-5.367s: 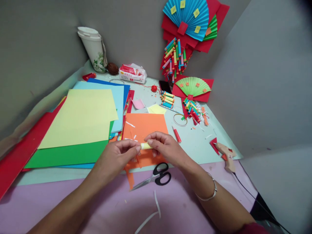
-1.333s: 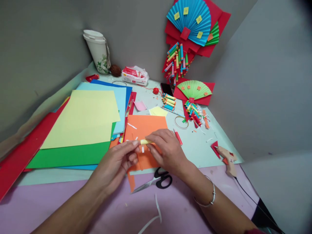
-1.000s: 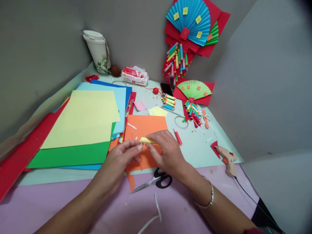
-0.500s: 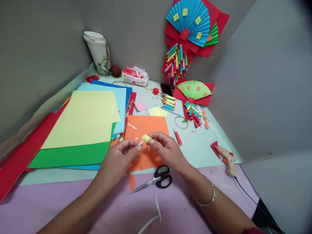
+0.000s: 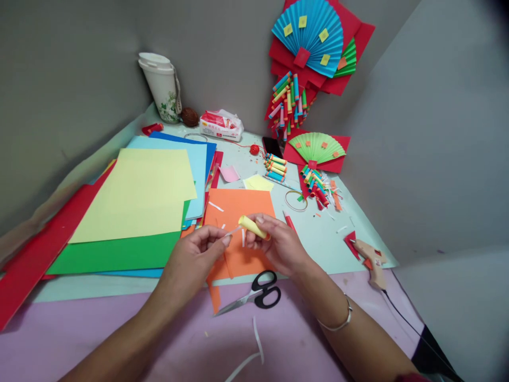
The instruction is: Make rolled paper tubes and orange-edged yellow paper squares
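Note:
My right hand (image 5: 277,239) grips a small rolled tube of yellow paper (image 5: 252,226), with an orange band showing at its lower right end. Between the thumb and fingers of my left hand (image 5: 205,248) is a thin white strip (image 5: 234,231), its tip close to the tube's upper left end; whether they touch I cannot tell. Both hands are above an orange sheet (image 5: 238,204) that carries a few white scraps. Just below the hands lie black-handled scissors (image 5: 254,295), blades pointing left.
Stacked coloured sheets (image 5: 131,196) fill the left side. Finished paper tubes (image 5: 275,167) lie behind the orange sheet. A glue gun (image 5: 373,260) with its cord is at right. Fan decorations (image 5: 312,37) stand against the wall, and a lidded cup (image 5: 161,87) is at back left.
My right hand has turned and shifted slightly right, so more of the yellow tube and its orange end show. My left hand has barely moved.

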{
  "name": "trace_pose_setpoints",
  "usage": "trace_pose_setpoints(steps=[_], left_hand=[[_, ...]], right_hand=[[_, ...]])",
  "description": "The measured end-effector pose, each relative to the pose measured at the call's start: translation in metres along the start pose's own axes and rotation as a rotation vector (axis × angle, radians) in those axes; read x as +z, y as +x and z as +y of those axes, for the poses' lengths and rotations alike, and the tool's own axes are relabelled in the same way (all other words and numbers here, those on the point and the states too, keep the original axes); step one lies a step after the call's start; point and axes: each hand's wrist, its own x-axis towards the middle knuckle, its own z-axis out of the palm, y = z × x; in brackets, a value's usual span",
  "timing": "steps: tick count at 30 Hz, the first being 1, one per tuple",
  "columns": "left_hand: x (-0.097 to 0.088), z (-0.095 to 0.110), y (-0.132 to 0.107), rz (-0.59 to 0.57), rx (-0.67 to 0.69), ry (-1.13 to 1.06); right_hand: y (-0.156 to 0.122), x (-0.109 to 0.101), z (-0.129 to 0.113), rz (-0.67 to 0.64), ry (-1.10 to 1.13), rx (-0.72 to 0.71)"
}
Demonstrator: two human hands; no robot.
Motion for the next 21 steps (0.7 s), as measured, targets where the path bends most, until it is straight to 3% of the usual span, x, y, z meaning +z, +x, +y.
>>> trace_pose_setpoints(steps=[6, 13, 21], left_hand=[[-0.0026, -0.0014, 0.0016, 0.035, 0.018, 0.022], [-0.001, 0.0074, -0.0048, -0.032, 0.063, 0.01], [-0.0027, 0.0034, -0.0046, -0.037, 0.123, -0.055]], right_hand=[[0.0004, -0.0003, -0.0007, -0.029, 0.063, 0.063], [0.0008, -0.0016, 0.0022, -0.045, 0.13, 0.076], [0.0, 0.0029, 0.0057, -0.046, 0.315, 0.243]])
